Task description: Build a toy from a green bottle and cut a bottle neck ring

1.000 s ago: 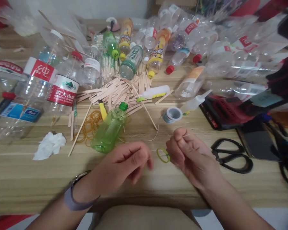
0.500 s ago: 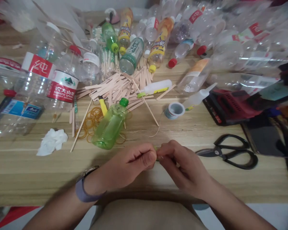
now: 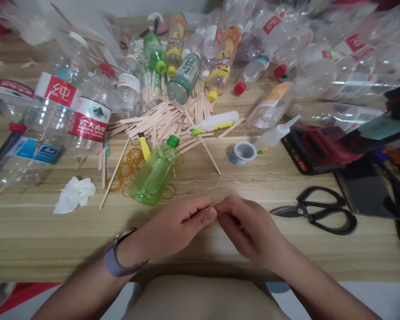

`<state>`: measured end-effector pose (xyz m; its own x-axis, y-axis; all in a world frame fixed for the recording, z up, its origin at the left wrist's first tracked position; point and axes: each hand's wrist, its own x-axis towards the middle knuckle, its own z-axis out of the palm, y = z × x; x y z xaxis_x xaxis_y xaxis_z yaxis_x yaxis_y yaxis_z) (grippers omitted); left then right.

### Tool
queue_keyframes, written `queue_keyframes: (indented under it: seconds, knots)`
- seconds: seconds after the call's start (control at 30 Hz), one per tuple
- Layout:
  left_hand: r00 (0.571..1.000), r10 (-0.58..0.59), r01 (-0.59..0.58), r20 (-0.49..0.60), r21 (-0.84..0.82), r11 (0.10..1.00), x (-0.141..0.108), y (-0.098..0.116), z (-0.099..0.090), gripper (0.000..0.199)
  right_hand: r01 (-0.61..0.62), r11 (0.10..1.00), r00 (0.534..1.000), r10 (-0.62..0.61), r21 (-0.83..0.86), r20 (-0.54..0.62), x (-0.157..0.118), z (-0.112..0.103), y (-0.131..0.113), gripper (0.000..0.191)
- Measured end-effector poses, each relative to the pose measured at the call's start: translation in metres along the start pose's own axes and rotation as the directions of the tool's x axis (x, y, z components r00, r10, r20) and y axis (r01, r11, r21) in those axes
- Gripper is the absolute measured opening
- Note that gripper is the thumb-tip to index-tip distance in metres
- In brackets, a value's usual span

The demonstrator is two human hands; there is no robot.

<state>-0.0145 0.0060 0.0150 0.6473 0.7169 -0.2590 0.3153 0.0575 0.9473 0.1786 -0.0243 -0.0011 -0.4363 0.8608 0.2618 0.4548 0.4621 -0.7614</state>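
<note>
My left hand (image 3: 191, 222) and my right hand (image 3: 250, 226) meet above the table's near edge, thumbs and fingers pinched together. Between the fingertips shows a sliver of a small yellow-green piece (image 3: 214, 202); most of it is hidden and I cannot tell its kind. Just beyond my left hand lies a green plastic bottle (image 3: 153, 175) without a cap. A thin string (image 3: 217, 183) runs from a spool (image 3: 242, 154) and curves across the wood past the hands. Black-handled scissors (image 3: 308, 210) lie to the right of my right hand.
Wooden sticks (image 3: 163, 118), rubber bands (image 3: 130, 164) and a yellow-handled tool (image 3: 144, 147) lie ahead. Glue bottles (image 3: 220, 121) are near them. Plastic bottles (image 3: 90, 120) crowd the left and back. Crumpled tissue (image 3: 75, 194) is at left; a red-black power tool (image 3: 320, 146) and phone (image 3: 366, 189) at right.
My fingertips have shifted slightly around the small piece, and the right fingers are tucked closer together. The view has moved a little; the things on the table stay put.
</note>
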Motion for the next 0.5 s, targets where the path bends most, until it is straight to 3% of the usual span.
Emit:
queue_keyframes:
  seconds: [0.5]
  knots:
    - [1.0, 0.01, -0.01, -0.02, 0.02, 1.0, 0.0001, -0.0019, 0.0002, 0.041, -0.02, 1.0, 1.0, 0.02, 0.01, 0.002, 0.0016, 0.0013, 0.0001, 0.021]
